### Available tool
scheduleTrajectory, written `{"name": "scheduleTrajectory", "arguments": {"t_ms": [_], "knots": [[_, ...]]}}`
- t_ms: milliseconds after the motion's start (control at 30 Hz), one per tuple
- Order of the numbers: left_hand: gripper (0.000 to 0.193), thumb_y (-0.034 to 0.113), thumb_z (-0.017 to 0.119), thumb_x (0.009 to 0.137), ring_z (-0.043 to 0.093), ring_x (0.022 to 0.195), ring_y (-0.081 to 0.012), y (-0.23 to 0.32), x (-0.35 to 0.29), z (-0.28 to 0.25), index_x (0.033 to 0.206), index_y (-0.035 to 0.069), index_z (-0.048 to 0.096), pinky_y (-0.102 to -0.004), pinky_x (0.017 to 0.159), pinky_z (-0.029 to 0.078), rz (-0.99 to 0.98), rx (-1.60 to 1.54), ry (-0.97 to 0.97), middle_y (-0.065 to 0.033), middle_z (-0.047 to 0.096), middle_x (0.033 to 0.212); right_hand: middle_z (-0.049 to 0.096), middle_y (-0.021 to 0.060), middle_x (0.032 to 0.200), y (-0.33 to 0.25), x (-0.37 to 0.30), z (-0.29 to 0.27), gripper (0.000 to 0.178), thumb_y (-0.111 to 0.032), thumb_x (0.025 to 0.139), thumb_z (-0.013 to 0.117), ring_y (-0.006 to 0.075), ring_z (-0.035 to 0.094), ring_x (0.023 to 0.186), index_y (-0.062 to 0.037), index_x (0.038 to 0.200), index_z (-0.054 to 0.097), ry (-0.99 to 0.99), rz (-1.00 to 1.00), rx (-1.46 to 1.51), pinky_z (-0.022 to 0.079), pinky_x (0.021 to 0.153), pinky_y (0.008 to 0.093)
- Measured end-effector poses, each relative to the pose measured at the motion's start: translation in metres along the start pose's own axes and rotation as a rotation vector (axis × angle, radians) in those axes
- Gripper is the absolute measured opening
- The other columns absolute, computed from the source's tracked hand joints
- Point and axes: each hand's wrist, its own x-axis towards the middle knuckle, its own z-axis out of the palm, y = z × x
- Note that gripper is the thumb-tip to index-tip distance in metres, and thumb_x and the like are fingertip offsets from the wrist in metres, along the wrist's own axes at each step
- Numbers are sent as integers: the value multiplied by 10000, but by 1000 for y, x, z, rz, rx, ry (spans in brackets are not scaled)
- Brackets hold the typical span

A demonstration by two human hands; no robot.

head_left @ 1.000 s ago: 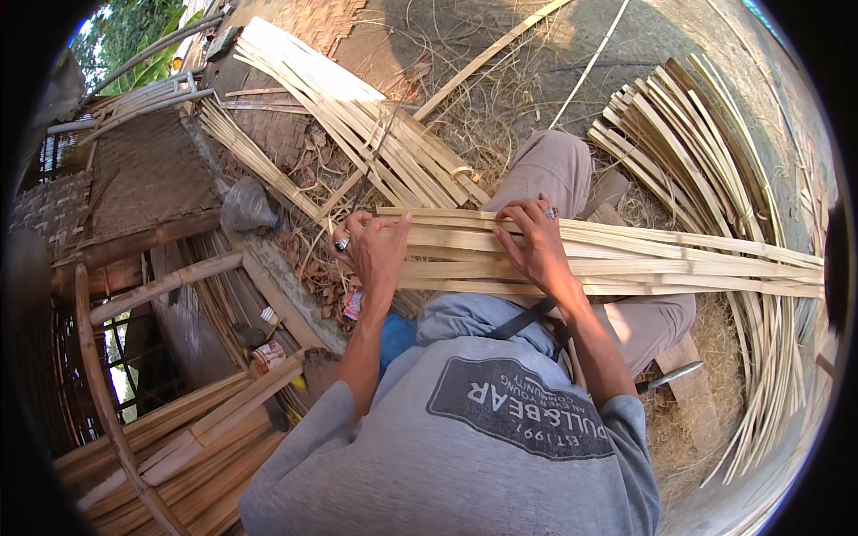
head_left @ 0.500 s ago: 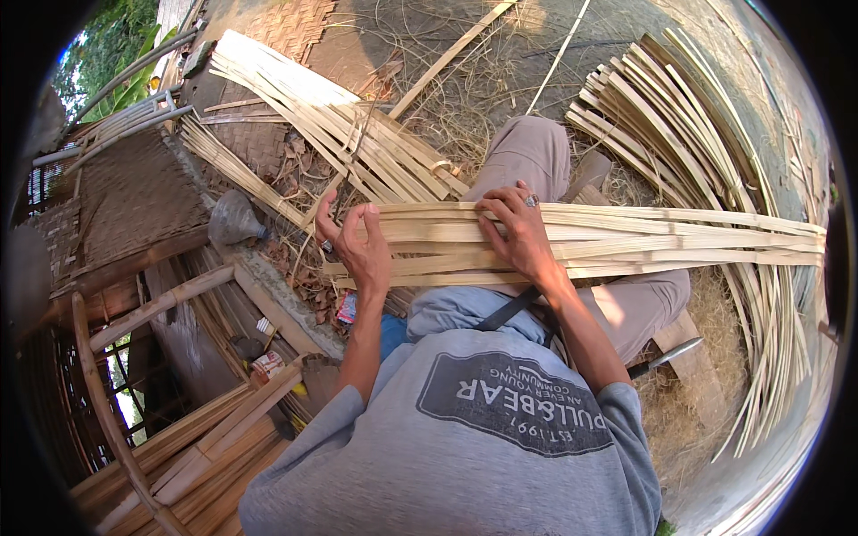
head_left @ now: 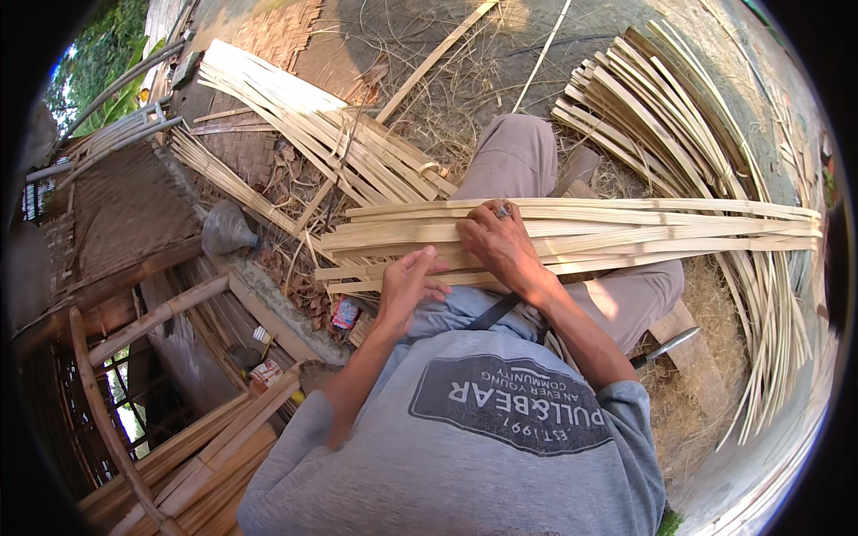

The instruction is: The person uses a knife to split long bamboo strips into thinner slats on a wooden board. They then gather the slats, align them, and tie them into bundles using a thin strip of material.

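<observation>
A bundle of long pale bamboo strips [head_left: 626,223] lies across my lap. It is fanned apart at its left end and drawn close together at its right end. My right hand [head_left: 502,243], with a ring on one finger, curls its fingers over the middle of the bundle and grips it. At the near edge of the strips, left of that hand, is my left hand [head_left: 411,288]. Its fingers are apart and it holds nothing. Whether its fingertips touch the nearest strip I cannot tell.
More bamboo strips [head_left: 295,107] lie on the ground at the far left, and a big curved pile [head_left: 661,125] spreads on the right. A knife [head_left: 666,348] points outward beside my right thigh. A clear plastic jug [head_left: 225,229] stands left, near a bamboo frame [head_left: 161,320].
My left hand has left the bundle's left end and come right and nearer to my body. My right hand has slid slightly left, still on the strips.
</observation>
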Motion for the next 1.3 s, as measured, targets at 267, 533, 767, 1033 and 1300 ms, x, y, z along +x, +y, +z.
{"name": "scheduleTrajectory", "arguments": {"t_ms": [267, 533, 767, 1033, 1300], "knots": [[385, 212, 704, 973, 694, 696, -189, -10, 17, 11, 1184, -87, 587, -274, 604, 559, 126, -47, 5, -175, 701, 1000, 639, 97, 1112, -2, 5, -9, 334, -144, 799, 767, 335, 586, 1102, -104, 1115, 666, -33, 185, 278, 409, 981, 505], [310, 205, 767, 927, 635, 538, -136, -18, 24, 17, 1021, -70, 657, -235, 470, 502, 128, 82, 52, -89, 662, 756, 581, 100, 1294, 11, 15, -1, 348, -200, 848, 743, 342, 511, 1279, -103, 1170, 655, 108, 127, 48, 363, 1067, 543], [318, 268, 805, 893, 613, 518, -120, -16, 35, 24, 983, -16, 693, -225, 458, 457, 35, -5, 143, -35, 632, 672, 573, 78, 1344, 27, 4, -5, 340, -217, 876, 728, 284, 523, 1289, -125, 1194, 651, 69, 100, -9, 322, 1113, 550], [177, 191, 748, 940, 540, 520, -93, -4, 9, 38, 897, 21, 729, -218, 505, 422, 113, 39, -202, -18, 627, 668, 616, 60, 1284, 28, 2, -7, 258, -178, 924, 668, 253, 576, 1219, -120, 1175, 654, 121, 79, 46, 331, 1082, 552], [177, 160, 713, 968, 565, 650, -94, 50, -7, 14, 1015, -7, 747, -262, 664, 481, 299, -238, -294, -24, 636, 714, 670, 124, 1129, 36, 1, -26, 221, -14, 918, 586, 337, 608, 1089, -38, 1129, 646, 258, 167, 357, 467, 938, 440]]}}
